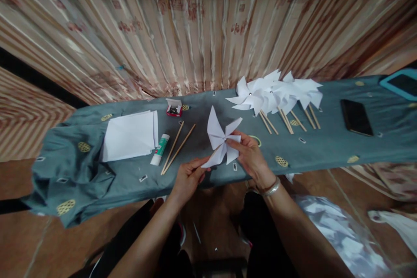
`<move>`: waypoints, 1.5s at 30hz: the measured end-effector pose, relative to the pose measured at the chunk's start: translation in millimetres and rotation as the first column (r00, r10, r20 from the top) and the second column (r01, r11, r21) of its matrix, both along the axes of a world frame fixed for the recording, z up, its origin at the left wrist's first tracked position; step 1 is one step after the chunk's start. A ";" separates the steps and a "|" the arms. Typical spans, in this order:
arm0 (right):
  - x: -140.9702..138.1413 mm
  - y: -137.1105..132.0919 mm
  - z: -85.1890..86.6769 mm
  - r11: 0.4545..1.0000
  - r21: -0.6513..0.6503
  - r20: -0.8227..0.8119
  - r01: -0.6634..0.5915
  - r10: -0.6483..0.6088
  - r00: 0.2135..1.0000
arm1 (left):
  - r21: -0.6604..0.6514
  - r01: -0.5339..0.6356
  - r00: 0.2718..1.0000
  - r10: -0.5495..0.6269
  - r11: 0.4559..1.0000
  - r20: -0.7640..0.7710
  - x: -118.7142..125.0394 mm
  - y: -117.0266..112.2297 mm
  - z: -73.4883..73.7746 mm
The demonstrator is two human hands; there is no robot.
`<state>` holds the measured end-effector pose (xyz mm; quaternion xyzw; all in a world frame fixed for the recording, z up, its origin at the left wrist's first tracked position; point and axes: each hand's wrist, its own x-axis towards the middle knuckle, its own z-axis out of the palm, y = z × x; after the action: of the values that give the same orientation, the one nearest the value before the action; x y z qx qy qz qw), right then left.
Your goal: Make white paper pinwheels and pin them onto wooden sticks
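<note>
A white paper pinwheel (221, 139) is held just above the near edge of the teal-covered bench (325, 143). My left hand (187, 178) is closed around the lower end of its wooden stick. My right hand (249, 154) pinches the pinwheel at its centre, where a pin head shows. Two loose wooden sticks (177, 147) lie on the cloth just left of my hands. A glue stick (160, 150) lies beside them.
A stack of white paper (130, 135) lies at the left, a small red box of pins (174, 108) behind it. Several finished pinwheels (276, 93) lie at the back right. A black phone (356, 117) and a blue-framed tablet (402, 84) rest at the far right. A curtain hangs behind.
</note>
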<state>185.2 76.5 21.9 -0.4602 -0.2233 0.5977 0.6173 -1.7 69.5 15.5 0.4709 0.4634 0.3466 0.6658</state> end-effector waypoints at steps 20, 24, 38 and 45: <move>-9.3 4.5 1.8 1.000 0.002 0.006 0.003 -0.003 1.000 | -0.085 -0.054 0.998 0.055 0.995 0.016 6.8 -4.0 -1.8; -9.8 4.9 1.7 1.000 0.019 0.008 -0.004 0.004 1.000 | -0.084 -0.062 0.998 0.064 0.995 0.026 5.6 -2.7 -1.6; -7.4 4.0 -8.2 1.000 -0.001 0.133 0.016 -0.016 0.991 | -0.170 -0.285 0.920 0.319 0.943 0.229 5.4 14.2 9.7; -38.1 -4.9 -9.9 0.996 -0.049 0.252 -0.069 0.080 0.965 | -0.285 -0.415 0.821 0.491 0.864 0.292 3.9 26.6 18.8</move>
<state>147.0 71.6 11.9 -0.5364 -0.3054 0.5611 0.5515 2.2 96.1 34.3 0.2036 0.4681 0.5240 0.6818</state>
